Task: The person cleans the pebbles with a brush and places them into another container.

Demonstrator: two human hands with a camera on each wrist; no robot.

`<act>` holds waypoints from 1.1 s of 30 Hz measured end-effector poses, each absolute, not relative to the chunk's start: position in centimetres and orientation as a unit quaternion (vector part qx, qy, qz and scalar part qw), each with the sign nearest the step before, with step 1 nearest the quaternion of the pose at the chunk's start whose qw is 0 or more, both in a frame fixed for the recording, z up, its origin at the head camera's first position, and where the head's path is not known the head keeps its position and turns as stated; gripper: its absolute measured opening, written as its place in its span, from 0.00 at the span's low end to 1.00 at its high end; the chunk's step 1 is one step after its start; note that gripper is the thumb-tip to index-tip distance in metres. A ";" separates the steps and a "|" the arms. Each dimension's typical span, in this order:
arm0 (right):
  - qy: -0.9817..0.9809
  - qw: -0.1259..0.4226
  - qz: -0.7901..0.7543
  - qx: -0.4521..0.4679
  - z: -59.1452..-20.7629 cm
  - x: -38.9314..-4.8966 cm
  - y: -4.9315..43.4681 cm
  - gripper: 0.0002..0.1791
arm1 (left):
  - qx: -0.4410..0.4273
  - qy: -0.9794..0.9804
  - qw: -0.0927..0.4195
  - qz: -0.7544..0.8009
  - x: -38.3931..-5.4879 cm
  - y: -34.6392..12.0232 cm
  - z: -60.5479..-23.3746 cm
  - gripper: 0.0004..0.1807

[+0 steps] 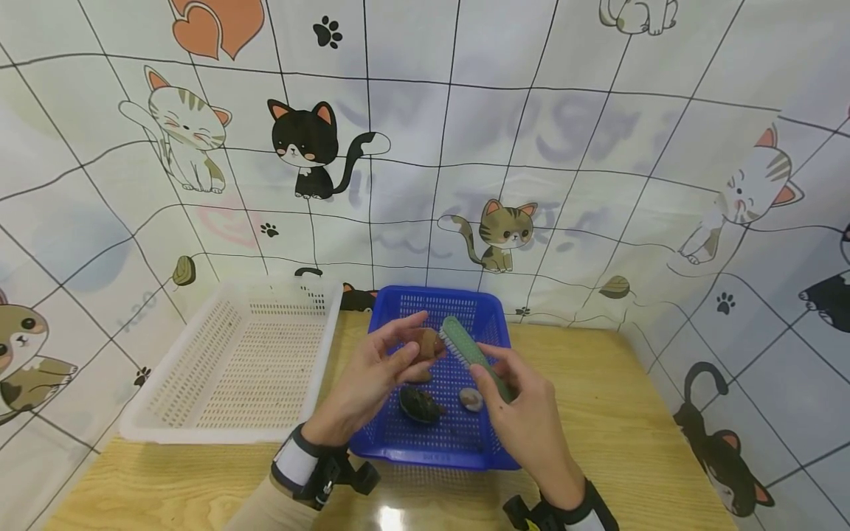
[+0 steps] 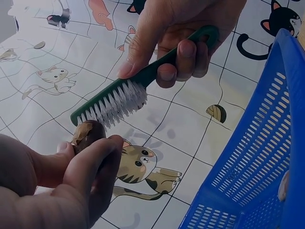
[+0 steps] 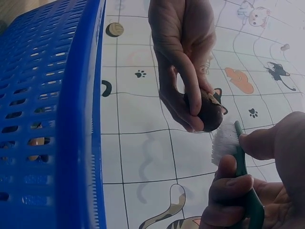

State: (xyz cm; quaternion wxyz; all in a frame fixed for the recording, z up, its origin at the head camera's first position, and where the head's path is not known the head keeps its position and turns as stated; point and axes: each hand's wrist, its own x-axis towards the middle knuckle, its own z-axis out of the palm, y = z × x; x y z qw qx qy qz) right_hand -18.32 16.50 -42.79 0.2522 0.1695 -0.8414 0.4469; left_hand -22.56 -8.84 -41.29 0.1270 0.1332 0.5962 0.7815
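My left hand (image 1: 368, 376) pinches a rounded brown shell (image 1: 430, 344) between thumb and fingers, above the blue basket (image 1: 434, 461). In the right wrist view the shell (image 3: 209, 114) is dark and glossy with a paler, rough patch. My right hand (image 1: 531, 413) grips a green scrubbing brush (image 1: 465, 345) by its handle. Its white bristles (image 2: 112, 105) face the shell, with their tips right at its surface in the left wrist view. Below the hands, a dark shell (image 1: 420, 405) and a small pale shell (image 1: 471, 399) lie in the basket, and another brown piece is partly hidden by the left hand.
To the left stands a white perforated basket (image 1: 259, 376) on the wooden table (image 1: 598, 428). Behind the table hangs a white sheet (image 1: 412, 192) printed with cats and grid lines, also reaching along both sides.
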 end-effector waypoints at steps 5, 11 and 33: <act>-0.842 0.252 0.446 0.171 -42.8 -18.3 16.5 0.19 | 0.094 0.588 0.102 0.797 -22.8 -8.7 -41.5 0.26; -0.841 0.243 0.453 0.168 -42.8 -18.2 16.5 0.18 | 0.090 0.574 0.099 0.808 -22.9 -8.7 -41.5 0.26; -0.825 0.214 0.492 0.177 -42.6 -18.1 16.3 0.16 | 0.104 0.521 0.116 0.839 -22.8 -8.8 -41.5 0.27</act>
